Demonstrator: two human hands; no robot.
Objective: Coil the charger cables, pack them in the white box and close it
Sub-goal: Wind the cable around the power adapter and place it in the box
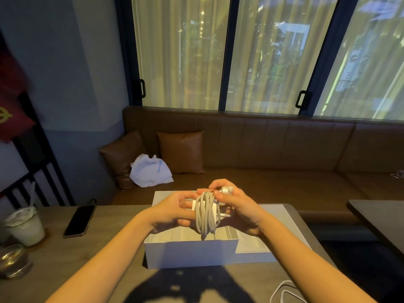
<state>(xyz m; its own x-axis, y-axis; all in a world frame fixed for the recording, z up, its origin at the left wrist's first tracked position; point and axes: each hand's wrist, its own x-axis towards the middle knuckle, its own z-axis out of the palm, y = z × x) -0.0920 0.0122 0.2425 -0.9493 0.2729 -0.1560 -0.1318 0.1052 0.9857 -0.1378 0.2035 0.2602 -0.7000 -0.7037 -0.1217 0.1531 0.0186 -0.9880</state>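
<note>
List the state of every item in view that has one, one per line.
White box: open, lid off, on the table.
Charger brick: wrapped in coiled cable, held above the box.
Left hand: gripping the brick.
Right hand: pinching the cable's plug end.
Second cable: loose on the table, not packed.
Phone: screen dark, lying flat.
Plastic cup: upright.

A white charger brick [197, 205] wrapped in many loops of white cable [205, 215] hangs in mid-air at the centre of the frame, above an open white box [190, 252] on the table. The box lid [273, 217] lies just right of it. A second loose white cable [284, 294] curls at lower right.
</note>
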